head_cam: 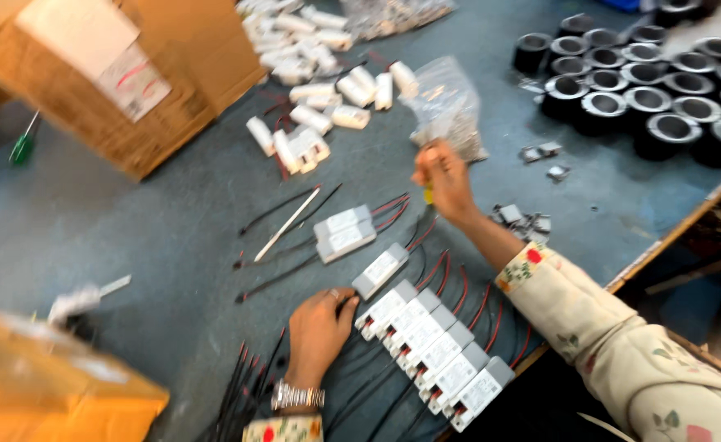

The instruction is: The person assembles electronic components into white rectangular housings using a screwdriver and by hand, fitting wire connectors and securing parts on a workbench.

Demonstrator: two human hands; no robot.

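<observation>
On grey worktable (115,221), white driver boxes (430,348), cardboard carton (131,74).

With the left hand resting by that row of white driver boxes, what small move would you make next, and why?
Probably bring the right hand, which seems to grip a small yellow-handled tool, back down to the end box of the row of white driver boxes. The left hand already rests against that box.

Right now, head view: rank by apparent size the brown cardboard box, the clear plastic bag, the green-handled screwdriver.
1. Brown cardboard box, largest by far.
2. Clear plastic bag, mid-sized.
3. Green-handled screwdriver, smallest; the picture is blurred and part of it may be hidden.
</observation>
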